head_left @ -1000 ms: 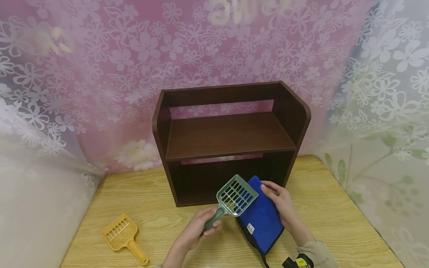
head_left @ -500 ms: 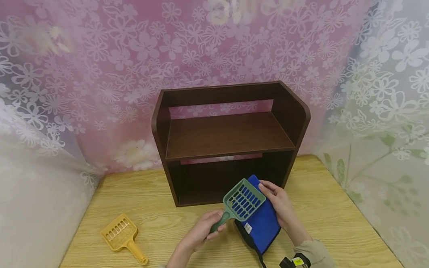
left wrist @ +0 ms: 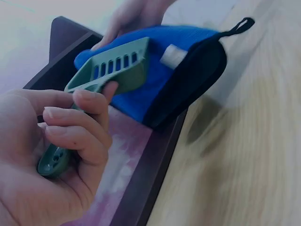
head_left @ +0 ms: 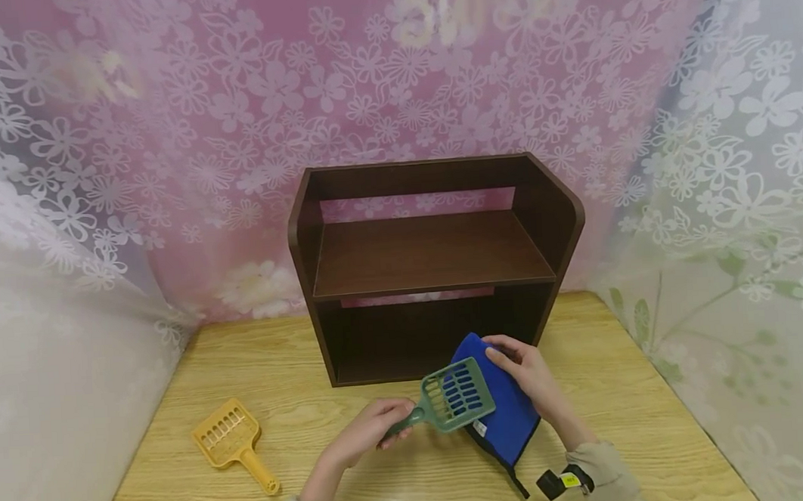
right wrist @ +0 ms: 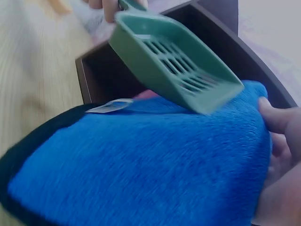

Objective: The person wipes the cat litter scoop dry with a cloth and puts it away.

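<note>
My left hand point(head_left: 377, 427) grips the handle of a green slotted litter scoop point(head_left: 458, 393), its fingers curled round it in the left wrist view. In my right hand point(head_left: 527, 372), thumb and fingers pinch the upper edge of a folded blue plush cloth point(right wrist: 155, 165) with black trim, a white label and a black hanging loop point(left wrist: 241, 27). The scoop's head overlaps the cloth in the head view, and its front edge is right at the blue pile in the right wrist view. Both are held in front of the shelf.
A dark brown two-tier shelf point(head_left: 432, 253) stands at the back of the wooden table point(head_left: 298, 354). On the left lies a yellow slotted litter scoop point(head_left: 230, 435). Flower-patterned curtains point(head_left: 393, 92) surround the table on three sides.
The green scoop shifted right, then tilted, its head turning to point more to the right and lower. The blue cloth swung slightly, its lower tip moving right. The right hand keeps its grip.
</note>
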The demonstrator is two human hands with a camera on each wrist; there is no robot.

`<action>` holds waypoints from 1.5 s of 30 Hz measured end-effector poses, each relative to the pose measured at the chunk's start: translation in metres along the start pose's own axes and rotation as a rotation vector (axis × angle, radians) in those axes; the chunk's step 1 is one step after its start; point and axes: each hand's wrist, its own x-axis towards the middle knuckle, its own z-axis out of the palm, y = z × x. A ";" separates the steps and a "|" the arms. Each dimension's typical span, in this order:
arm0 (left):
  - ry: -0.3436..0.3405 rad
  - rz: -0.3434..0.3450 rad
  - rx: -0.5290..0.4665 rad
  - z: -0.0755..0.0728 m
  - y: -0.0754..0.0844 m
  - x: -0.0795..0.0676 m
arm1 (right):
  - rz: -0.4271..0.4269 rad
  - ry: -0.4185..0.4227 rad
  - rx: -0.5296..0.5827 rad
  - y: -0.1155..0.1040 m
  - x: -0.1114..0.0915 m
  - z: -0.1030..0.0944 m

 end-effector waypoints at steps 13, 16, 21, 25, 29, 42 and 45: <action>-0.017 -0.038 0.047 -0.014 0.012 0.000 | -0.172 -0.206 -0.286 -0.044 -0.001 -0.007; -0.022 -0.041 0.034 -0.014 0.016 0.002 | -0.074 -0.225 -0.205 -0.048 0.002 -0.005; -0.060 -0.003 0.036 -0.013 0.024 0.005 | -0.044 -0.280 -0.126 -0.050 0.006 0.004; -0.086 -0.015 0.024 -0.011 0.028 0.005 | -0.114 -0.350 -0.113 -0.033 0.014 0.006; -0.131 -0.021 0.012 -0.006 0.033 0.006 | -0.157 -0.479 -0.035 -0.018 0.019 0.013; -0.109 -0.021 0.011 -0.012 0.023 0.002 | -0.282 -0.426 -0.187 -0.024 0.014 0.007; -0.081 -0.021 0.025 -0.019 0.018 -0.003 | -0.283 -0.371 -0.205 -0.025 0.010 -0.002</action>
